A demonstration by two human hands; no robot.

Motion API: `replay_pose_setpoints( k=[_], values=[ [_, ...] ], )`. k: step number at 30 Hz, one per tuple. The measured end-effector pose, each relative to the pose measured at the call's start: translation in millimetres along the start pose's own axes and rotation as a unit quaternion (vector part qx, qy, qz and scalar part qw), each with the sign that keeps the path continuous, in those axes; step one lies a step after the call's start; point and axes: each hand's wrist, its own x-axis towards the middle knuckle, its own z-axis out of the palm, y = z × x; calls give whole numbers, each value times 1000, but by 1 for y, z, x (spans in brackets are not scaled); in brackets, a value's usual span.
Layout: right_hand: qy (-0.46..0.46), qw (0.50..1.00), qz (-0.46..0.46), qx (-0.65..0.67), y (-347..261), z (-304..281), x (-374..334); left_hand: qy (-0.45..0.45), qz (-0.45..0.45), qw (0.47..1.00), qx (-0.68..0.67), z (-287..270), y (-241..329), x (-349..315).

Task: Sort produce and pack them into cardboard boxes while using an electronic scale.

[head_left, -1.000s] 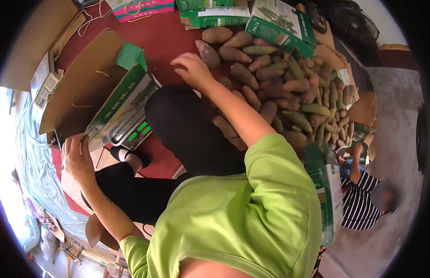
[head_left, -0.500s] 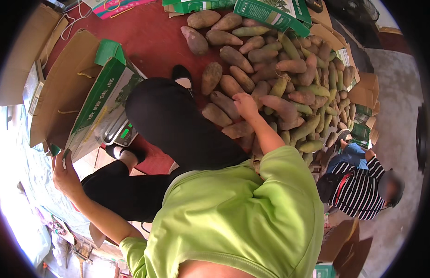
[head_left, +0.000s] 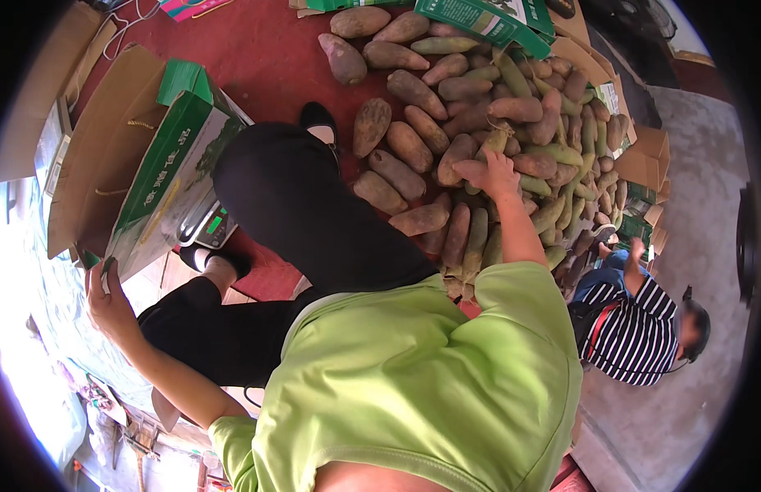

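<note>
1. Head view: the person's left hand (head_left: 110, 307) has thumb and fingers pinched on the edge of an open green-and-white carton (head_left: 171, 164).
2. The right hand (head_left: 501, 176) curls mostly closed on a reddish tuber (head_left: 469, 171), over the heap (head_left: 524, 109) on the red floor (head_left: 257, 49).

There on the right, a co-worker (head_left: 631, 336) in a black-and-white striped top (head_left: 643, 348) and dark cap (head_left: 699, 330), by smooth grey concrete floor (head_left: 700, 213)! Top left, a thin white cable (head_left: 118, 33) curls near a bright pink package (head_left: 186, 8); far left, pale crumpled sheeting (head_left: 52, 316), probably plastic, glares.
</note>
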Motion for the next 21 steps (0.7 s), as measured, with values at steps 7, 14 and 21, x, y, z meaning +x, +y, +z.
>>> replay_pose_setpoints(
  k=[7, 14, 21],
  values=[
    [-44, 991, 5, -126, 8, 24, -3, 12, -15, 1000, 19, -2, 5, -1],
    [-51, 993, -23, -100, -15, 17, 0, 14, -24, 998, 59, -13, 28, -9],
    [62, 950, -147, 268, -44, 20, 14, 26, -24, 999, 34, -16, 41, -6]
  ],
)
